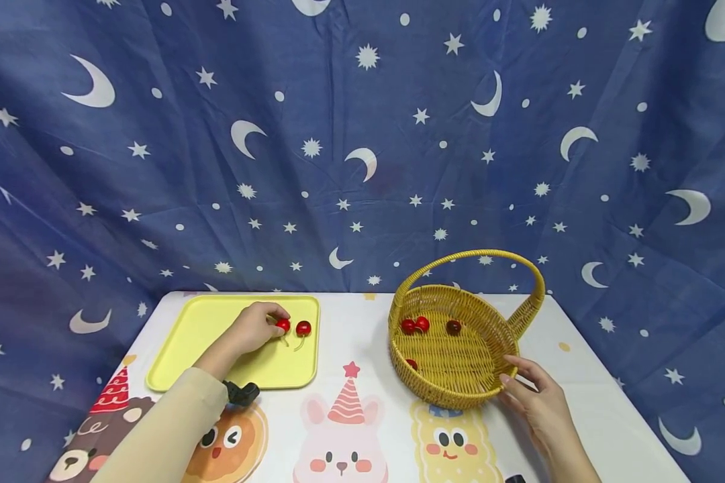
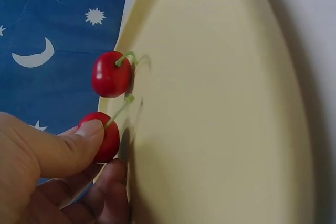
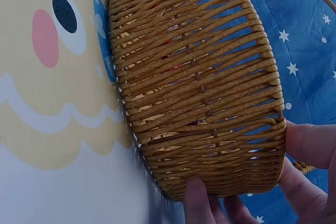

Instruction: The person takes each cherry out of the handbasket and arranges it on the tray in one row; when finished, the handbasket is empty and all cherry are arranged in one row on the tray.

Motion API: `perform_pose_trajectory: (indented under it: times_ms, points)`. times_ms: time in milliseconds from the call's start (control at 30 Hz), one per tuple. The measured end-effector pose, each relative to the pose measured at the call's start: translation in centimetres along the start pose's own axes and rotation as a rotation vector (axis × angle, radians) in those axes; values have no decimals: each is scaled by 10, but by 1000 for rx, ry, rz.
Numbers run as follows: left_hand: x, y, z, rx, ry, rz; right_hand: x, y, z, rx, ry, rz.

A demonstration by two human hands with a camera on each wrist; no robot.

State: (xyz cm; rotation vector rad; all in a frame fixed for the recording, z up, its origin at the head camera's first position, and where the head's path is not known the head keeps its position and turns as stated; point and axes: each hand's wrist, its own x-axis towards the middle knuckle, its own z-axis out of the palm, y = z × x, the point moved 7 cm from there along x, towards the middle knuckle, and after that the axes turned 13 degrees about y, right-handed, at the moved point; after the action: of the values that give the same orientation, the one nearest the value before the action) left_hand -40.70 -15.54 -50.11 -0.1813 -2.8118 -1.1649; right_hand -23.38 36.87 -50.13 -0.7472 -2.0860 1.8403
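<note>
On the yellow tray (image 1: 208, 329) at the left, my left hand (image 1: 250, 331) pinches a red cherry (image 1: 283, 325) with a green stem between thumb and fingers. Close beside it a second cherry (image 1: 303, 328) lies on the tray, stem toward me. The left wrist view shows the thumb across the pinched cherry (image 2: 109, 145), the other cherry (image 2: 110, 75) just past it. At the right stands a woven basket (image 1: 444, 397) with a tall handle; several cherries (image 1: 422, 324) lie in it, one darker. My right hand (image 1: 540, 406) holds the basket's near right rim, some fingertips against its outer wall (image 3: 205, 129).
A white table cover (image 1: 353, 335) with cartoon figures runs under the tray and basket. Behind the table hangs a blue curtain (image 1: 314, 201) with moons and stars. The basket's handle (image 1: 483, 253) arches above its opening.
</note>
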Motion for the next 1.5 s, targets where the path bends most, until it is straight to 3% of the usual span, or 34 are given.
perform_pose_trajectory:
  times_ms: [333,533,600,667,800,967,1067,1167,1300,1500]
  points:
    - [-3,5,-2,-4,-8,10,1,-1,0,-10,-10,-13]
    - [-6,9,-8,38,8,3,1,0,1,6,-15,-7]
    - [-8,21,-14,60,30,32,1,-1,1,1,-20,-11]
    - [-12,43,-17,73,52,83,1,-3,2,-9,-22,-18]
    - [-30,107,-12,23,58,213,2,-6,1,-14,-19,-30]
    - [-63,186,19,-88,-42,382,0,-3,1,-13,-11,-27]
    - [-76,220,48,-104,-127,452,0,-1,1,-23,-15,-22]
    - [-80,246,78,-57,-195,517,1,-1,2,-23,-19,-26]
    - [-70,264,116,31,-289,547,2,-2,2,-16,-23,-35]
    - [-51,269,162,211,-436,508,2,0,1,-36,-17,-16]
